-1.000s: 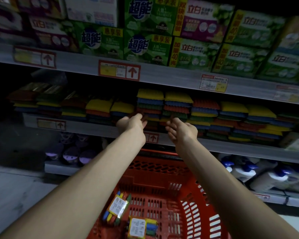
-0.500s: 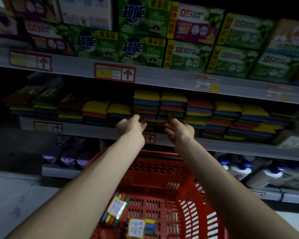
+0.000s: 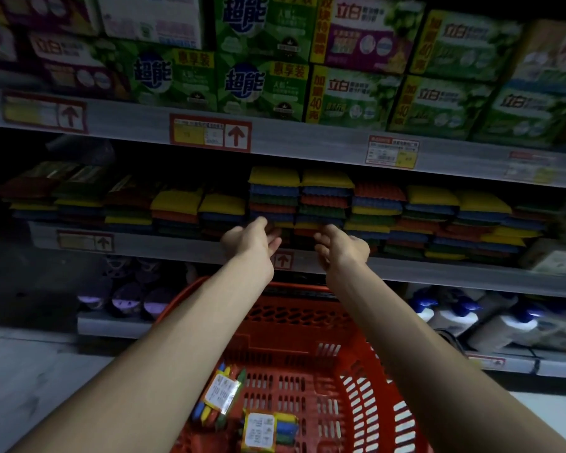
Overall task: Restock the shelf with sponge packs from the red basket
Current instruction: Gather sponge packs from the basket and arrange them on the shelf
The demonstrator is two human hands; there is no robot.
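Note:
Stacks of sponge packs (image 3: 275, 194) in yellow, blue, green and red fill the middle shelf (image 3: 438, 273). My left hand (image 3: 252, 237) and my right hand (image 3: 340, 246) reach to the shelf's front edge, just below the two tallest stacks. The fingers of both hands are loosely spread and hold nothing; the left fingertips touch the bottom of a stack. Below my arms stands the red basket (image 3: 307, 328), with two labelled sponge packs (image 3: 221, 397) (image 3: 268, 429) lying at its bottom.
Green and purple detergent boxes (image 3: 262, 83) line the top shelf. White bottles with blue caps (image 3: 455, 315) lie on the lowest shelf at the right, dark purple items (image 3: 125, 299) at the left. Grey floor shows at the left.
Both hands have drawn slightly back from the sponge stacks with the fingers opening. The view has shifted a little.

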